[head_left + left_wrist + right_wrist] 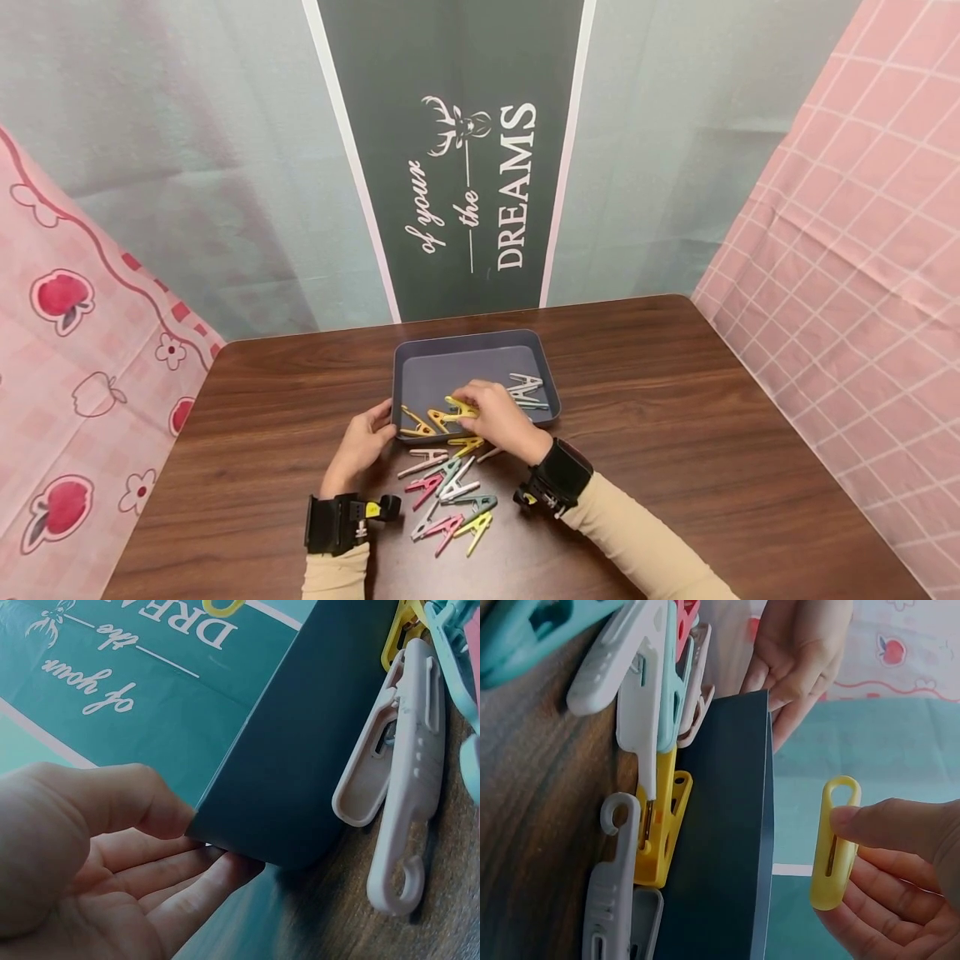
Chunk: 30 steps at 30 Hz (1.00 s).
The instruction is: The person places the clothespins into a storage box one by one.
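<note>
A dark grey tray [465, 368] sits on the table, its near left corner pinched by my left hand [362, 443], thumb at the rim and fingers beneath in the left wrist view. Over the tray's front part, my right hand [501, 421] pinches a yellow clothespin [834, 859] between thumb and fingers. Yellow clothespins [417, 425] lie inside the tray at the front left. White and pale green clothespins [527, 385] are at its right side. In front of the tray spreads a loose pile of pink, white, green and yellow clothespins [457, 490].
The brown wooden table [645, 383] reaches back to a grey-green curtain [645, 167] with printed lettering. Pink cloths hang at the left [90, 417] and right [847, 217]. A yellow clothespin [656, 840] and a white one [611, 877] lie close against the tray's front wall.
</note>
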Available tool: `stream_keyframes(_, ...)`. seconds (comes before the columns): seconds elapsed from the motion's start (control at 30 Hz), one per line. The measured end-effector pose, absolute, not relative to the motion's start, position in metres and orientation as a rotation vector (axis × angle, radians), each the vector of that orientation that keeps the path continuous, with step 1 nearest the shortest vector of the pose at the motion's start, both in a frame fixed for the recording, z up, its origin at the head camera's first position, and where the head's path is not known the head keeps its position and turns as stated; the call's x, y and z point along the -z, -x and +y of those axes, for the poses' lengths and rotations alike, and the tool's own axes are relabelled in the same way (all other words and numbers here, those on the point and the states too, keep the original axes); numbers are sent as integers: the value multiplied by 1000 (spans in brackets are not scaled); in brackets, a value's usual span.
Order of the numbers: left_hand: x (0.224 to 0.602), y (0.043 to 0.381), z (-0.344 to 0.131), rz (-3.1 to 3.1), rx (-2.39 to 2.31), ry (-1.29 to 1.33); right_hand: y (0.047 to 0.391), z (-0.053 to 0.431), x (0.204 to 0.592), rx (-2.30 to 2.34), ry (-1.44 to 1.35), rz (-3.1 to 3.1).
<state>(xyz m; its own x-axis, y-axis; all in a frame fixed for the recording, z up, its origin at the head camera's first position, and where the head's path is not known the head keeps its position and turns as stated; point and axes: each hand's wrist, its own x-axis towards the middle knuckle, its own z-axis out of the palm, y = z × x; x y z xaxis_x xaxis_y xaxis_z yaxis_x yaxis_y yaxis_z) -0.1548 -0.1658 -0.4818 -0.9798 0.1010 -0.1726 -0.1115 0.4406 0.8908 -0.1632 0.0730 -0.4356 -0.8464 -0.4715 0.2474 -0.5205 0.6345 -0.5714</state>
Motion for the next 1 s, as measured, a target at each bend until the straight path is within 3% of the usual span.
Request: stream_keyframes(1.0, 482, 156, -165, 2478, -1616, -12, 190, 59, 453, -1090, -730, -2781)
